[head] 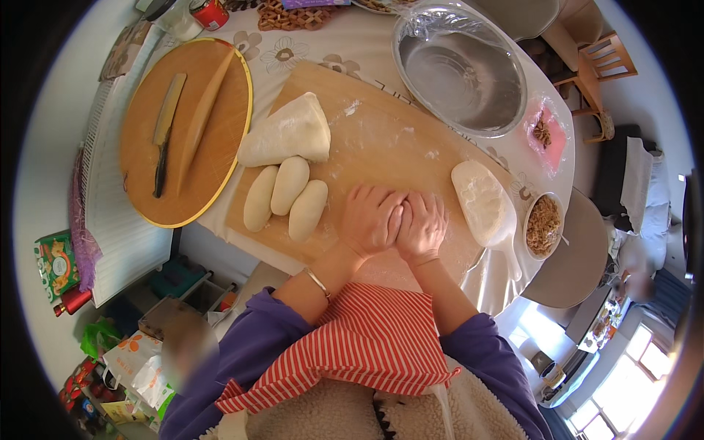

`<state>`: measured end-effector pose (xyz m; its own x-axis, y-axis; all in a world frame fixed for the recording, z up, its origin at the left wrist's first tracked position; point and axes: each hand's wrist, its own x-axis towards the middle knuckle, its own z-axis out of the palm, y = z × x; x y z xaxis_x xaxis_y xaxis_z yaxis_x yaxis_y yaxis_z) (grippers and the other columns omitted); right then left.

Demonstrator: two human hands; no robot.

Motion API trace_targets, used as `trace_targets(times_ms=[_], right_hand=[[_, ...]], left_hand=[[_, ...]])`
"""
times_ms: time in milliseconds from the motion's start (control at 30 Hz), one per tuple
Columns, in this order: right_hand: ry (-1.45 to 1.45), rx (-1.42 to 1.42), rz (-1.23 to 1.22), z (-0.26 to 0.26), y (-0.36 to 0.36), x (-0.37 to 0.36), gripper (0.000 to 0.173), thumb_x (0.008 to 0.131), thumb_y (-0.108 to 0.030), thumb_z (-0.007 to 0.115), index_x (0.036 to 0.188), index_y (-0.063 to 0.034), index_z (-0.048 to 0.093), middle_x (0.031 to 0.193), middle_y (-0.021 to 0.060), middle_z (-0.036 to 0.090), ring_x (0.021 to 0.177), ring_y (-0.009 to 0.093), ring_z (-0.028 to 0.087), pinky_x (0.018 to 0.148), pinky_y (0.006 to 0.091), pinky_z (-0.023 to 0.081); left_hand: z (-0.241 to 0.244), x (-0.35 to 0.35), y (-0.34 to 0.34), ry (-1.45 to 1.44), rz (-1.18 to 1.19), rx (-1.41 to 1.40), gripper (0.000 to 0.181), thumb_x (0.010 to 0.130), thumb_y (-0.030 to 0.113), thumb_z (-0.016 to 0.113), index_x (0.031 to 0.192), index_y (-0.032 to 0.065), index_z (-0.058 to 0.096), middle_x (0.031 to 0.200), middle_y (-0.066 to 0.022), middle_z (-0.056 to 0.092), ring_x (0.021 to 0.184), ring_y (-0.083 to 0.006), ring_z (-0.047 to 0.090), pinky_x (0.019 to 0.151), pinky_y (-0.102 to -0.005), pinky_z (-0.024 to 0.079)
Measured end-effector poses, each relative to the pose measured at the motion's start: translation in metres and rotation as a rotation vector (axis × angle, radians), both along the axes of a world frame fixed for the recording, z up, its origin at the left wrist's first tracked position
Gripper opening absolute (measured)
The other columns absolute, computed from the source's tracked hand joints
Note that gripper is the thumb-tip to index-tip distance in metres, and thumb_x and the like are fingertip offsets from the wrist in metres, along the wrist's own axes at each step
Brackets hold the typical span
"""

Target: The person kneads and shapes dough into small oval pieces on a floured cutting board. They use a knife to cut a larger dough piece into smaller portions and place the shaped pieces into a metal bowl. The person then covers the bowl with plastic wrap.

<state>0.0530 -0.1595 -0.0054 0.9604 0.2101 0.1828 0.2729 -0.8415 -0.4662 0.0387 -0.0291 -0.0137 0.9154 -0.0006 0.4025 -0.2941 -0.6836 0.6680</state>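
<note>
My left hand (373,219) and my right hand (423,226) press palms down, side by side, on a floured wooden board (379,132). Their fingers point away from me and the thumbs meet. Whatever lies under the palms is hidden. Left of my hands rest three oval dough pieces (290,186), touching one another. Just beyond them sits a larger tapered lump of dough (289,132) with a cut end. To the right, a white plastic scoop (484,203) holding flour lies across the board's edge, its handle towards me.
A round board (137,181) at the left carries a kitchen knife (168,118) and a tapered wooden rolling pin (206,121). Beyond the board stands a metal basin (404,71) with plastic film. A bowl of crumbly filling (543,225) and a pink plastic-wrapped packet (544,137) are on the right.
</note>
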Motion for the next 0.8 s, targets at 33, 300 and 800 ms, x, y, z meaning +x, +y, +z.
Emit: trace_targets(times_ms=[33, 300, 800], right_hand=[[0.022, 0.003, -0.011, 0.001, 0.001, 0.007, 0.017, 0.089, -0.024, 0.056, 0.093, -0.0116, 0.068, 0.095, 0.0069, 0.063, 0.091, 0.031, 0.058, 0.082, 0.0446, 0.045], [0.142, 0.041, -0.178, -0.004, 0.012, 0.056, 0.024, 0.087, -0.024, 0.056, 0.080, -0.0122, 0.075, 0.093, 0.0104, 0.068, 0.095, 0.033, 0.061, 0.085, 0.0455, 0.048], [0.874, 0.604, -0.279, 0.068, -0.120, -0.099, 0.036, 0.097, -0.034, 0.052, 0.075, -0.0073, 0.063, 0.072, -0.0004, 0.056, 0.068, 0.010, 0.048, 0.065, 0.0264, 0.039]], left_hand=[[-0.003, 0.007, 0.000, 0.006, 0.013, -0.022, 0.025, 0.092, 0.021, 0.051, 0.104, 0.0086, 0.069, 0.094, -0.0080, 0.066, 0.083, -0.0292, 0.059, 0.079, -0.0434, 0.043], [-0.019, 0.054, 0.004, 0.025, 0.126, 0.016, 0.022, 0.090, 0.019, 0.052, 0.073, 0.0083, 0.062, 0.074, -0.0127, 0.063, 0.068, -0.0348, 0.058, 0.062, -0.0461, 0.046], [0.019, -0.145, 0.167, 0.354, 0.589, -0.270, 0.022, 0.096, 0.012, 0.057, 0.117, 0.0044, 0.060, 0.115, -0.0100, 0.058, 0.104, -0.0207, 0.058, 0.088, -0.0310, 0.046]])
